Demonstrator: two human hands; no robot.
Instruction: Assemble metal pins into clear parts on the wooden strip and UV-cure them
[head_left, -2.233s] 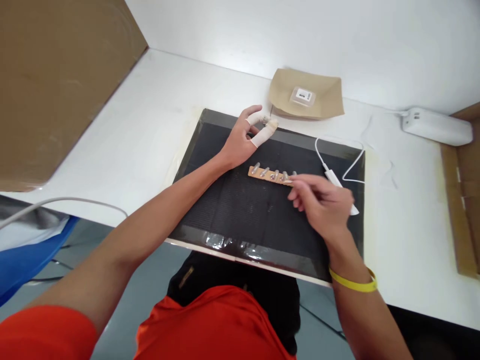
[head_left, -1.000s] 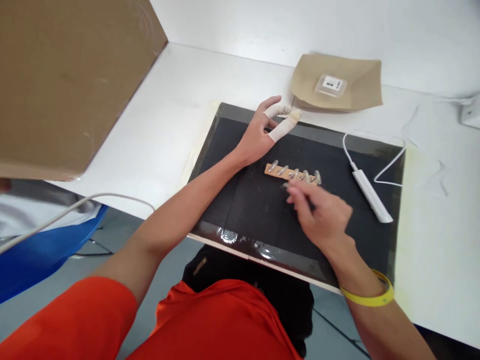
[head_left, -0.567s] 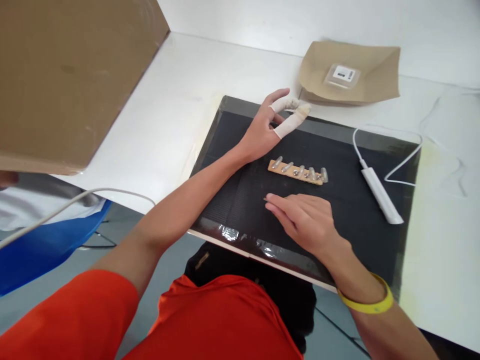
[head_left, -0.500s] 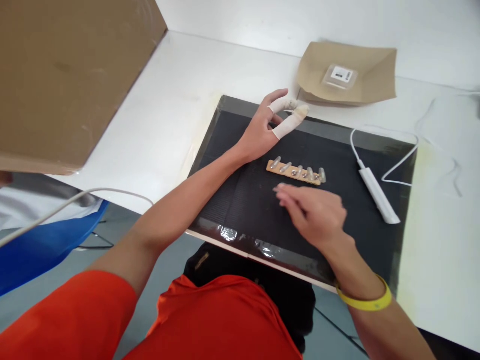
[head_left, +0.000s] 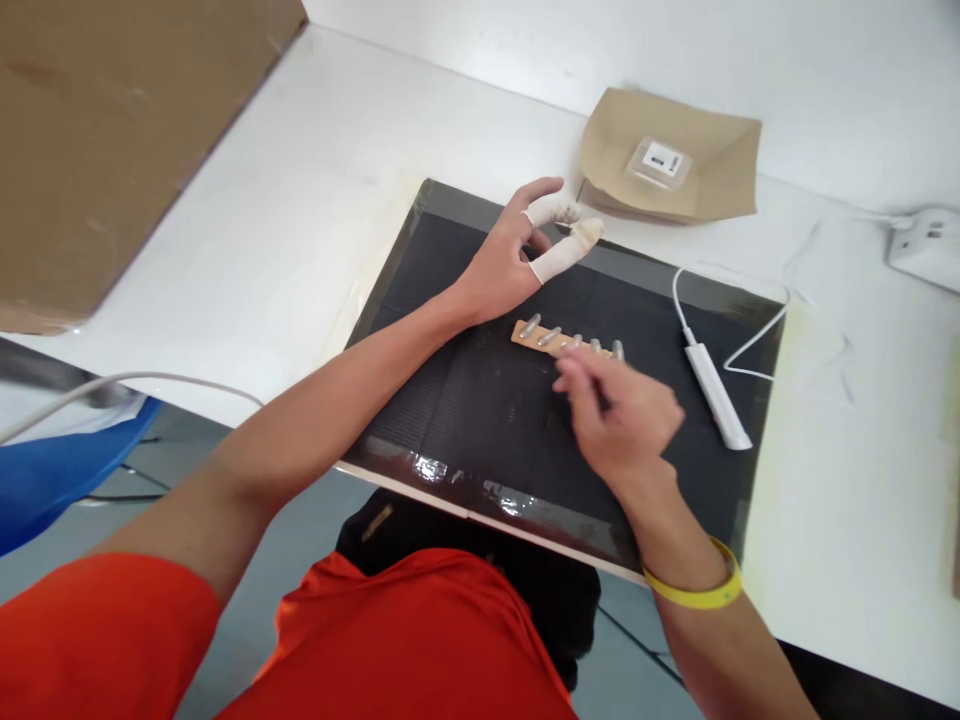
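Note:
My left hand is above the back of the black mat, with white finger covers on two digits. Those covered tips curl close together in a pinch; whatever may lie between them is too small to make out. A short wooden strip bears several clear, nail-shaped pieces in a row. In front of its right part is my right hand, closed, thumb and fingers pressed together and slightly blurred. It hides part of the strip's lower edge, and I cannot tell whether it touches the strip or holds anything.
A white stick-shaped device with a cable lies on the mat's right side. Behind the mat stands an open brown paper tray with a clear labelled case. A large brown board occupies the left; a white power socket sits far right.
My right hand has moved up toward the wooden strip and now covers part of it. My left hand keeps its pinch. The whole view has shifted slightly, showing the power socket at right.

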